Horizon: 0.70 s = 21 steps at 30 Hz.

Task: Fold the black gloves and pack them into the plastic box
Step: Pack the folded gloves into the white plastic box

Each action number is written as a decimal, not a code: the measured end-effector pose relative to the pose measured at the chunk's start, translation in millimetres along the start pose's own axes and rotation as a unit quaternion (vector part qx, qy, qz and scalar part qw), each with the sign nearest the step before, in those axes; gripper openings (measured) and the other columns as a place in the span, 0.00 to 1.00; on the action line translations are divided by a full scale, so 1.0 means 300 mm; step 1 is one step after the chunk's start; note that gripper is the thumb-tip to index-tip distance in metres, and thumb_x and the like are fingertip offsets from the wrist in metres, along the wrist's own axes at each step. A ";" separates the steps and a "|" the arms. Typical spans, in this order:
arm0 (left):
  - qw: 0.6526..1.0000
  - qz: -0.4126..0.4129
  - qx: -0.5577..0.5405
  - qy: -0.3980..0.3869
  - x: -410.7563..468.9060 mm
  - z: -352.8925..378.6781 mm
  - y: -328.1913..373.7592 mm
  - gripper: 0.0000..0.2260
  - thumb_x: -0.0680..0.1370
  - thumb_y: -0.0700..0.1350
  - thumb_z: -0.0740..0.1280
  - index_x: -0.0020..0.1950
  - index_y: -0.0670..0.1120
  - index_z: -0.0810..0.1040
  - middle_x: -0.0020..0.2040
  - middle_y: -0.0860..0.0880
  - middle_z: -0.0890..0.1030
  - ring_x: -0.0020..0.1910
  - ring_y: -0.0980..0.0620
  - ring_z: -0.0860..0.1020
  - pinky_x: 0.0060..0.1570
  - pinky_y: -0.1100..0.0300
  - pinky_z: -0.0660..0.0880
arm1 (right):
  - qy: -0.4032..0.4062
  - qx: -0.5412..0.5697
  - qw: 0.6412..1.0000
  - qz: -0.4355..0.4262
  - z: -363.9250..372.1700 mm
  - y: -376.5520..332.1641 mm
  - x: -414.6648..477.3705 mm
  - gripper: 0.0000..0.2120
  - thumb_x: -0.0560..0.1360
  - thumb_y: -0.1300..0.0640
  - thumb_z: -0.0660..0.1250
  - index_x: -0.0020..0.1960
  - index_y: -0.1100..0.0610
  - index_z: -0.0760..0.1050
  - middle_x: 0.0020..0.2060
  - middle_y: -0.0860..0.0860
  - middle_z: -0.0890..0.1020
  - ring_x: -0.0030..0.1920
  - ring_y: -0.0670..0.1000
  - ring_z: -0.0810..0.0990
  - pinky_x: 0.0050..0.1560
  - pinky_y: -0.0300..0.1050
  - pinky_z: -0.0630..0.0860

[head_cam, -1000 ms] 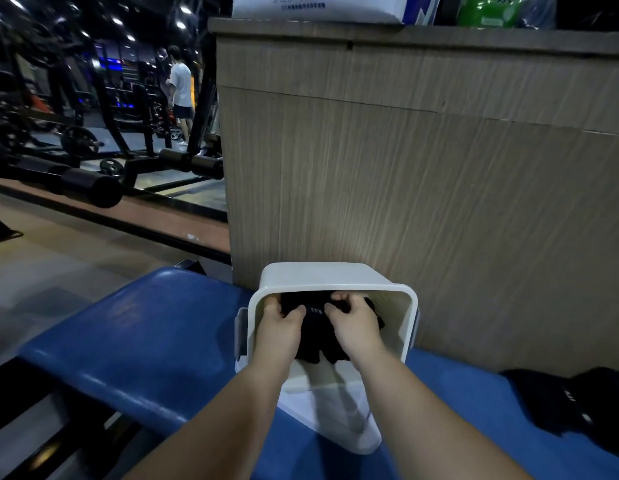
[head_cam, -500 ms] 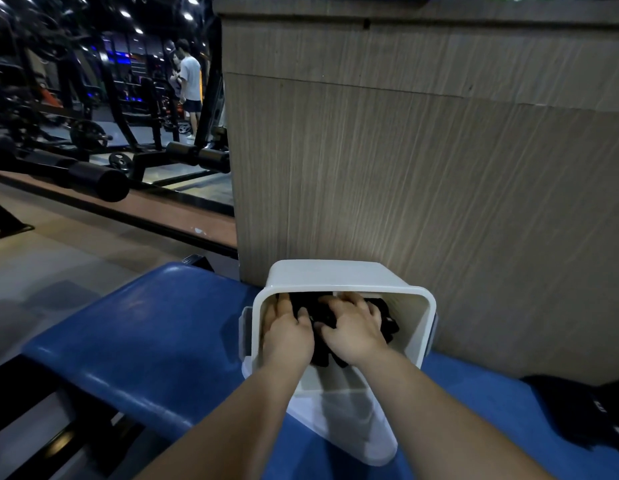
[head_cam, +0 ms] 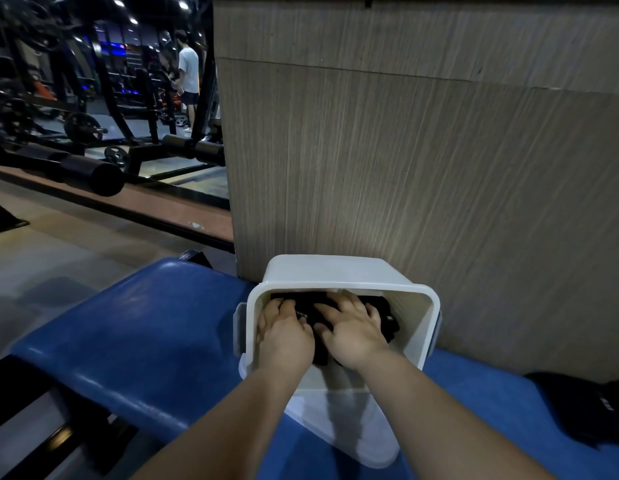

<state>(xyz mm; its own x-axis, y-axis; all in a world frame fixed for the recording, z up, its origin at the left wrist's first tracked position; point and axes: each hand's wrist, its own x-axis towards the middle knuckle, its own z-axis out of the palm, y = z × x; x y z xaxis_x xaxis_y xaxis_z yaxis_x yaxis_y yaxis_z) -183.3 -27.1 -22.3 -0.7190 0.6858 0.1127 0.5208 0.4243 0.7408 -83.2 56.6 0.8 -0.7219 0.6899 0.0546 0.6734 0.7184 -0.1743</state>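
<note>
A white plastic box (head_cam: 339, 271) stands on the blue padded bench (head_cam: 134, 334), close against a wooden wall. Inside it lie the folded black gloves (head_cam: 387, 315), mostly covered by my hands. My left hand (head_cam: 283, 332) lies flat on the left part of the gloves with straight fingers. My right hand (head_cam: 353, 329) presses on the right part, its fingers spread. Both wrists pass over the box's near rim. The white lid (head_cam: 349, 431) lies flat on the bench just in front of the box, under my forearms.
A wood-grain wall (head_cam: 422, 168) rises right behind the box. Dark black fabric (head_cam: 585, 410) lies on the bench at the far right. Gym machines and a padded roller (head_cam: 89, 174) stand at the left, with a person (head_cam: 188, 77) far back.
My hands went from gripping the gloves at the box's rim to lying flat on them deeper inside. The view tilted down a little.
</note>
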 end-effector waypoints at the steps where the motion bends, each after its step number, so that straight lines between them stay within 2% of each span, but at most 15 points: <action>1: 1.000 0.004 0.004 0.002 0.002 0.002 -0.003 0.20 0.80 0.47 0.56 0.73 0.49 0.63 0.75 0.49 0.59 0.73 0.49 0.58 0.73 0.51 0.57 | -0.004 0.001 1.000 -0.001 0.003 0.002 0.003 0.23 0.81 0.43 0.52 0.75 0.41 0.59 0.77 0.44 0.55 0.77 0.49 0.45 0.75 0.56 0.42; 5: 0.998 0.059 0.027 0.017 0.011 0.003 0.006 0.20 0.81 0.43 0.57 0.74 0.46 0.63 0.76 0.48 0.59 0.75 0.50 0.56 0.75 0.55 0.53 | -0.011 -0.001 1.000 -0.005 0.017 0.009 0.009 0.23 0.81 0.44 0.51 0.76 0.43 0.57 0.77 0.42 0.54 0.77 0.47 0.45 0.75 0.57 0.43; 7: 0.996 0.088 0.026 -0.001 0.019 0.011 0.002 0.23 0.81 0.40 0.56 0.76 0.46 0.60 0.77 0.48 0.58 0.76 0.51 0.54 0.75 0.57 0.50 | -0.014 -0.004 1.000 -0.003 0.022 0.015 0.009 0.24 0.81 0.44 0.50 0.76 0.43 0.56 0.77 0.42 0.54 0.77 0.47 0.45 0.75 0.57 0.44; 15: 0.994 0.069 0.062 -0.052 0.013 0.051 -0.062 0.23 0.84 0.44 0.52 0.78 0.46 0.52 0.79 0.50 0.52 0.78 0.52 0.47 0.75 0.59 0.43 | -0.035 -0.012 0.999 0.001 0.043 0.025 0.012 0.24 0.82 0.43 0.49 0.77 0.43 0.52 0.78 0.41 0.51 0.77 0.47 0.45 0.75 0.58 0.43; 21: 0.995 0.062 0.047 -0.070 0.019 0.064 -0.084 0.23 0.84 0.44 0.51 0.78 0.47 0.52 0.79 0.51 0.50 0.78 0.53 0.45 0.75 0.60 0.42 | -0.048 -0.018 0.999 0.002 0.053 0.026 0.014 0.25 0.82 0.43 0.48 0.78 0.43 0.50 0.78 0.41 0.51 0.78 0.48 0.45 0.75 0.58 0.43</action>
<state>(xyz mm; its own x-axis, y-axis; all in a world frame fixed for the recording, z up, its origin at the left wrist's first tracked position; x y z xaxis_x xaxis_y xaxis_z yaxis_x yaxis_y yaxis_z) -191.6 -22.5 -53.1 -0.5793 0.8088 0.1009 0.6466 0.3807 0.6611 -83.5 63.8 -16.1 -0.7295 0.6827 -0.0416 0.6809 0.7191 -0.1388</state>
